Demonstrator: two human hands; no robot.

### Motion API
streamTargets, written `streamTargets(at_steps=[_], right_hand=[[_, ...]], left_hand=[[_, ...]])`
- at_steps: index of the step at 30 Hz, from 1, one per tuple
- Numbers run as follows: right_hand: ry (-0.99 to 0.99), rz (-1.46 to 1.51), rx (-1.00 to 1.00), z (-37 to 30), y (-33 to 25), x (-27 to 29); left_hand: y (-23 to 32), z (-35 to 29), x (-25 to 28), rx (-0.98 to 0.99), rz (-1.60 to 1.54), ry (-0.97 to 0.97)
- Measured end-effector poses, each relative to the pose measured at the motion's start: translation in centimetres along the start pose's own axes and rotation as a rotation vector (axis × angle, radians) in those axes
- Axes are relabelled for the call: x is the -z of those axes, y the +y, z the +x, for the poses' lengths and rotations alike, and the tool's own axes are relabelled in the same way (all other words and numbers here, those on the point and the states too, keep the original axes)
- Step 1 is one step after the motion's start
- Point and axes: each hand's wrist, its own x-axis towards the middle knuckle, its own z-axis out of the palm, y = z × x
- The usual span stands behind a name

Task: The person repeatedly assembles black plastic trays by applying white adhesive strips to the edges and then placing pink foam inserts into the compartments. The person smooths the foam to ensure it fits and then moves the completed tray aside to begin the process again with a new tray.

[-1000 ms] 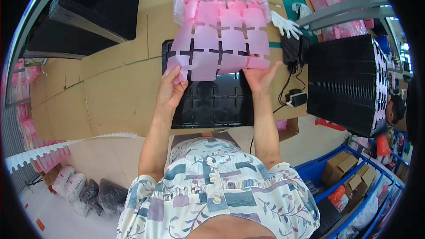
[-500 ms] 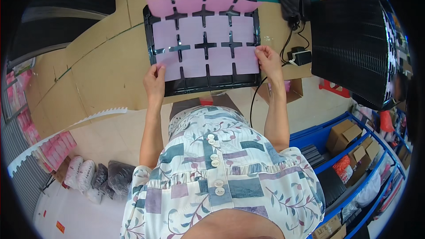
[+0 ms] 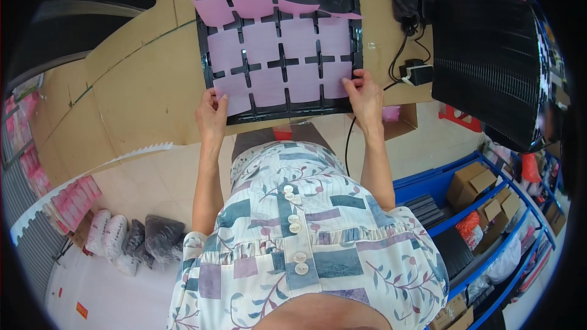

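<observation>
A pink die-cut sheet of linked squares lies in a black compartment tray on the cardboard-covered bench. I read its long axis running left to right, its far row curling up off the tray. My left hand pinches the near left corner square between thumb and fingers; my right hand presses spread fingers flat on the near right corner. Both hands sit at the near edge, the sheet extending away from them. A black stack of trays stands to the right, beside a cabled adapter.

Packing workshop: cardboard-covered bench, stacked trays, stock boxes.
</observation>
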Motion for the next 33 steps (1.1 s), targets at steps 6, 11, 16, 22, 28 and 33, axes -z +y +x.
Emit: streamTargets(at_steps=[6,11,16,22,28,33], right_hand=[[0.094,0.007,0.011,0.0,0.0,-0.8],[0.165,-0.152,0.218,1.5,0.4,-1.5],[0.107,-0.043,0.332,2.2,0.8,-1.2],[0.213,-0.055,0.218,0.5,0.3,-0.8],[0.152,-0.334,0.079,-2.4,1.1,-1.7],[0.165,-0.285,0.058,-2.2,1.7,-2.4]], left_hand=[[-0.5,0.2,0.2,-0.01,-0.034,0.0],[-0.8,0.3,0.2,0.004,-0.072,-0.037],[-0.7,0.3,0.2,0.008,-0.098,-0.045],[-1.3,0.1,0.2,-0.002,-0.082,-0.036],[-1.6,0.3,0.1,-0.027,0.004,-0.039],[-0.7,0.1,0.3,-0.025,0.028,-0.046]])
